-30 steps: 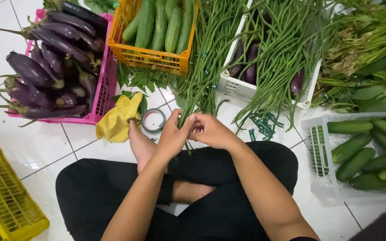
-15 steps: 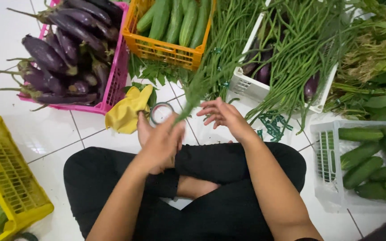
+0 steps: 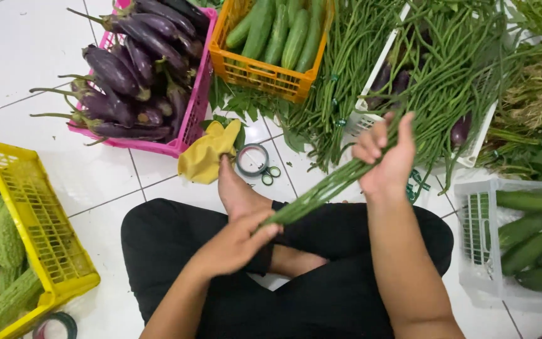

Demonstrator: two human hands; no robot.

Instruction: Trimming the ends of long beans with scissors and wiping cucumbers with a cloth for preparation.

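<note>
I sit cross-legged on a white tiled floor. A bunch of long green beans (image 3: 330,182) runs diagonally between my hands. My left hand (image 3: 236,242) pinches its lower end above my lap. My right hand (image 3: 387,157) is closed around it higher up, near the pile of long beans (image 3: 434,69) spilling over a white crate (image 3: 475,141). My bare foot (image 3: 236,191) lies just left of the bunch.
A pink crate of purple eggplants (image 3: 136,75) and an orange crate of cucumbers (image 3: 277,37) stand ahead. A yellow crate (image 3: 26,213) with bitter gourds is at left, a clear crate of cucumbers (image 3: 528,238) at right. A yellow cloth (image 3: 208,150) and tape roll (image 3: 252,160) lie by my foot.
My hands have moved apart: the right hand went right and up, the left hand down toward my lap, and the bean bunch is now stretched between them.
</note>
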